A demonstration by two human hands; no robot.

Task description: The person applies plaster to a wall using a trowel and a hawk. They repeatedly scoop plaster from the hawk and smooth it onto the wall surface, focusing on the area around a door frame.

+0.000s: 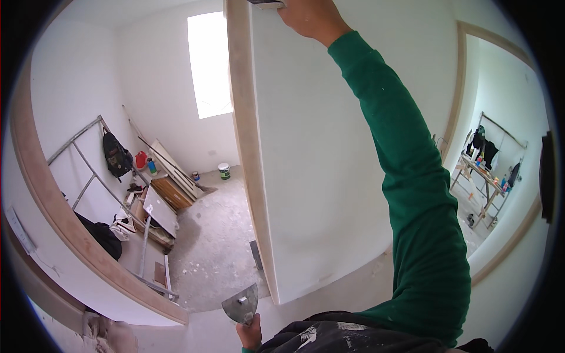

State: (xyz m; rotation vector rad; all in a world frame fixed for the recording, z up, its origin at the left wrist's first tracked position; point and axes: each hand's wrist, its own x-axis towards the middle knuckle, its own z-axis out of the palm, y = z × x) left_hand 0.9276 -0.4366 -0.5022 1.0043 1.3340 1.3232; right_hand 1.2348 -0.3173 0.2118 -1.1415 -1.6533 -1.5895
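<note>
My right arm, in a green sleeve, reaches up across the white wall. At the top edge my right hand is closed on a flat dark tool with a pale edge; most of it is cut off, so its kind is unclear. It lies close to the wooden door frame at the wall's left end. Low in the picture, my left hand grips a putty knife with its wide grey blade pointing up. Pale smears mark my dark clothing.
Through the left doorway stand a metal scaffold frame, a hanging backpack, leaning boards and a white-and-green bucket on the concrete floor. The right doorway shows a cluttered trestle table.
</note>
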